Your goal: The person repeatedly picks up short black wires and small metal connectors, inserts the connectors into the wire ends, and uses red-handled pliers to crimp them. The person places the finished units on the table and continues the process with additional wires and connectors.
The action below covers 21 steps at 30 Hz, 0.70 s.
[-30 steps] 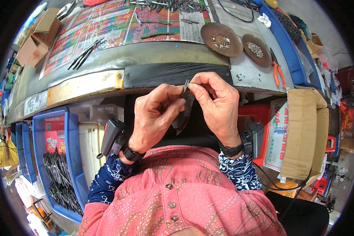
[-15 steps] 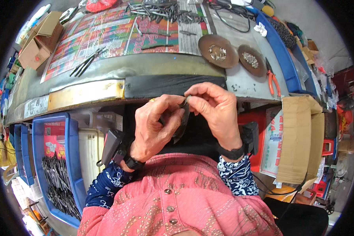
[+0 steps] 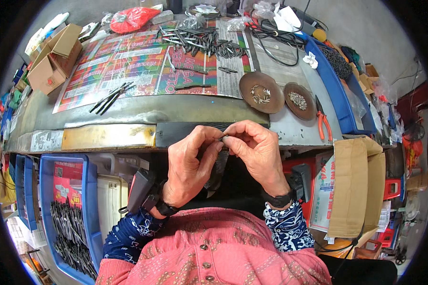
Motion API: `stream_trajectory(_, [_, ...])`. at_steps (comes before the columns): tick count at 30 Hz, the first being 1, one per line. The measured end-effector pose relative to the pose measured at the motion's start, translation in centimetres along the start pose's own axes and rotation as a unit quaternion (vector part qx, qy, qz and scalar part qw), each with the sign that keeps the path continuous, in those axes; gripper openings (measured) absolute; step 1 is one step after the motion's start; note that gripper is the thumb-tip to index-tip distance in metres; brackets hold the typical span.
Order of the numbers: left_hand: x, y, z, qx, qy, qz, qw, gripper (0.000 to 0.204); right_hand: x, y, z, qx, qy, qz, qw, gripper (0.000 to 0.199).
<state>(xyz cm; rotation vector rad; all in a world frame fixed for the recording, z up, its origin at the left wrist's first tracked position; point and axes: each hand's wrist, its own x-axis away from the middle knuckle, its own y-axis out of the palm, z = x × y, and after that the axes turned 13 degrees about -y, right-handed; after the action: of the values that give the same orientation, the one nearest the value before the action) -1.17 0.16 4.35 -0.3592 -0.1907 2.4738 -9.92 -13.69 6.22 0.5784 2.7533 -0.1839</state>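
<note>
The left hand (image 3: 189,159) and right hand (image 3: 257,154) pinch a small dark piece (image 3: 224,138) before the table (image 3: 176,108); its forked tip (bare a second ago, from here) is now covered: both hands work that end.

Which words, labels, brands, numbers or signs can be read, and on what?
Wording is located, not copied.
Colourful sheet on the bench: large pink lettering, readable; smaller print blurred.
Red sheet in blue bin: print mostly too small.
White sheet, right: green and red characters, too blurred.
</note>
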Motion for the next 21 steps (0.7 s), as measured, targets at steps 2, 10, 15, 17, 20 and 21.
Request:
stream_trajectory(2, [-0.2,-0.2,-0.1,-0.008,0.007,-0.002,1.000,0.017,-0.7,-0.5,-0.3,0.025,0.001,-0.029,0.999,0.011])
stream_trajectory(10, [-0.2,-1.7,0.0,0.044,-0.061,-0.027,0.997,0.004,-6.1,-3.3,-0.5,0.265,-0.109,-0.087,0.954,0.013])
stream_trajectory(15, [-0.7,-2.2,-0.6,0.109,-0.096,-0.015,0.989,0.011,-10.7,-4.5,1.4,0.463,-0.197,-0.085,0.860,0.012])
stream_trajectory(17, [-0.7,-2.5,-0.7,0.129,-0.118,-0.019,0.984,0.014,-12.3,-4.9,2.5,0.510,-0.219,-0.101,0.826,0.011])
stream_trajectory(20, [-0.6,-2.9,-0.6,0.127,-0.143,-0.028,0.981,0.018,-14.0,-5.1,4.2,0.543,-0.238,-0.108,0.798,0.010])
stream_trajectory(21, [-0.6,-3.0,-0.6,0.138,-0.137,-0.030,0.980,0.019,-14.5,-5.2,4.7,0.560,-0.238,-0.110,0.786,0.009])
